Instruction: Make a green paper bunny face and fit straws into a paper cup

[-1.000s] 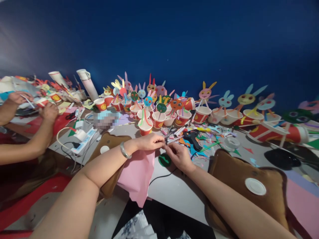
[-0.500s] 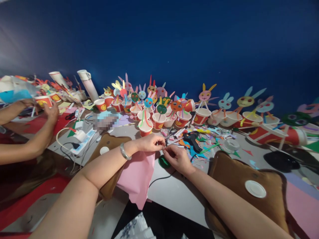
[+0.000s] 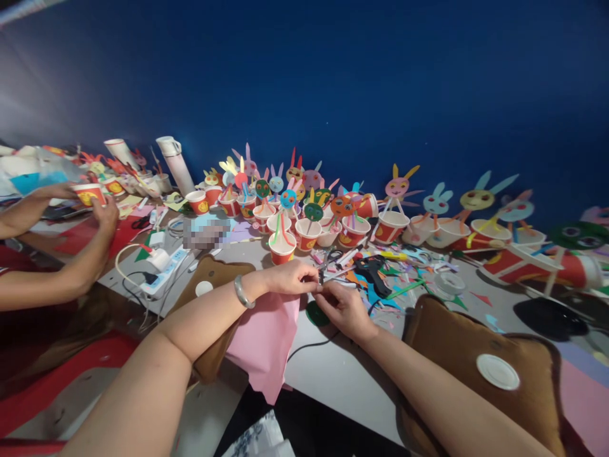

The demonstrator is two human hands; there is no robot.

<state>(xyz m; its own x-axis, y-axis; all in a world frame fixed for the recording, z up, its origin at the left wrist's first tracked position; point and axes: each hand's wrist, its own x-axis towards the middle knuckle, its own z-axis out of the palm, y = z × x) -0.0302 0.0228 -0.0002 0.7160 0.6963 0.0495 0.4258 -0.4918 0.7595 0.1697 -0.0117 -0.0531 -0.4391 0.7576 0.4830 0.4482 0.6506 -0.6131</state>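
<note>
My left hand (image 3: 294, 277) and my right hand (image 3: 348, 311) meet at the fingertips above the table, both pinched closed. Whatever they pinch is too small to make out. Under them lies a dark green paper disc (image 3: 316, 313). Below my left forearm a pink sheet (image 3: 266, 343) hangs over the table edge. Just beyond my fingers lie scissors (image 3: 328, 259) and a black glue gun (image 3: 375, 273), among coloured paper scraps. A red and white paper cup (image 3: 282, 247) with paper strips in it stands just past my left hand.
Paper cups with rabbit-faced paper figures (image 3: 398, 185) line the back by the blue wall. Brown cushions (image 3: 480, 355) lie on both sides. A white power strip (image 3: 164, 274) with cables sits left. At far left another person's hands (image 3: 107, 212) hold a paper cup (image 3: 89, 193).
The view has shifted slightly, so most things appear a little further right and lower. My hands remain together at the fingertips, still pinched.
</note>
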